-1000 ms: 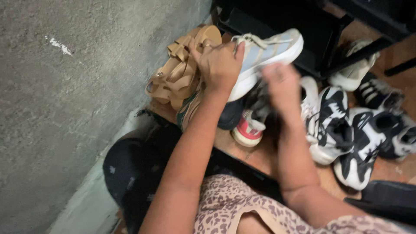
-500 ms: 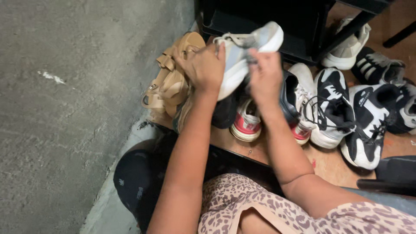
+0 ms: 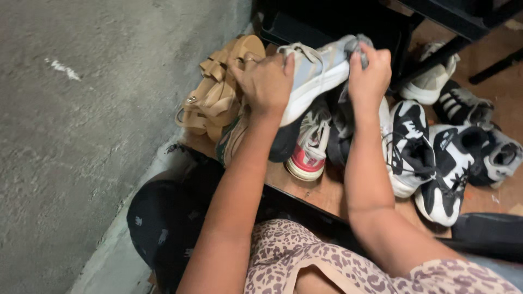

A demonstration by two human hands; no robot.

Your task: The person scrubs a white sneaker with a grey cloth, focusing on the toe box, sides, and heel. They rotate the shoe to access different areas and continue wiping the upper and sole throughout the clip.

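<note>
A rough grey concrete wall (image 3: pixel 81 136) closed off the left, and a brown wooden floor (image 3: pixel 327 190) lay below me; nearest were my leopard-print clothes (image 3: pixel 305 256) and a dark cap (image 3: pixel 163 218); beyond them my left hand (image 3: pixel 268 81) clasped the pale grey sneaker (image 3: pixel 318 76) across its laces and side, while my right hand (image 3: pixel 370 73) pinched its heel end between fingers and thumb; I judged that a firm two-handed hold, kept level, served best; the shoe looked light blue-grey with a white sole, raised above a red-soled sneaker (image 3: pixel 308 147); tan strappy sandals (image 3: pixel 218 92) sat left, black-and-white sneakers (image 3: pixel 430 158) right, dark furniture (image 3: pixel 327 22) farthest.
</note>
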